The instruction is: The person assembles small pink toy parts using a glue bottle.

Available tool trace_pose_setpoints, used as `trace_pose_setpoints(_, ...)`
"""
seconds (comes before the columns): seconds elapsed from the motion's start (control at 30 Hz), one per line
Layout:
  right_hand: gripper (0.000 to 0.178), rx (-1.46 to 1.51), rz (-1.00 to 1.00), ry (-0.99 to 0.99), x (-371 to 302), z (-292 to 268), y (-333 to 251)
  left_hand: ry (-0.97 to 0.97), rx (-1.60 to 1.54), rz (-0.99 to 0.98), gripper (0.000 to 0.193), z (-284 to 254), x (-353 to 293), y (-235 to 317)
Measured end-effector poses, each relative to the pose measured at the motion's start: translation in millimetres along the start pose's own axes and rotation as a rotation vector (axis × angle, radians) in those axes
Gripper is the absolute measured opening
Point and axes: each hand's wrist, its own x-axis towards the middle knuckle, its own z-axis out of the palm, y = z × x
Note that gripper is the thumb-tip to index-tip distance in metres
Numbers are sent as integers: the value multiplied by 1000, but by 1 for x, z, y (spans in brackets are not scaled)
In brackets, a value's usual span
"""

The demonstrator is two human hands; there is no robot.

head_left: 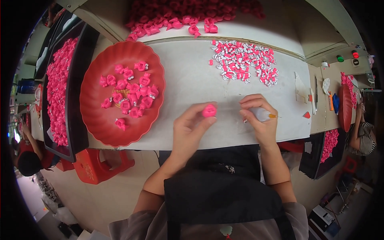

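Note:
My left hand pinches a small pink plastic figure piece between thumb and fingers, just above the white work sheet. To its right, my right hand is closed round a small translucent squeeze bottle whose orange needle tip points right. A tiny piece shows at the right thumb tip; its kind is too small to make out. Beyond the hands lies a spread of small pink-and-white pieces. Left of my left hand, a red scalloped dish holds several pink figures, some with white parts on them.
A heap of pink pieces fills the shelf at the back. Dark bins of pink pieces stand at left and right. A tweezer-like tool and an orange tube lie at right. A red stool stands below; people sit on both sides.

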Motion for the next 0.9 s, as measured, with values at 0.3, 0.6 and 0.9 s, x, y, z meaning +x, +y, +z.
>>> trace_pose_setpoints(0.3,18,-558,-188,-303,-10,-40,-9,-6,34,-3,24,-11,-3,7)
trace_pose_setpoints(0.6,22,-880,-283,-192,-20,-31,-8,-46,38,-11,25,-4,-7,5)
trace_pose_setpoints(0.9,17,-303,-111,-88,-19,-22,-22,-148,-50,-83,25,3,-13,8)
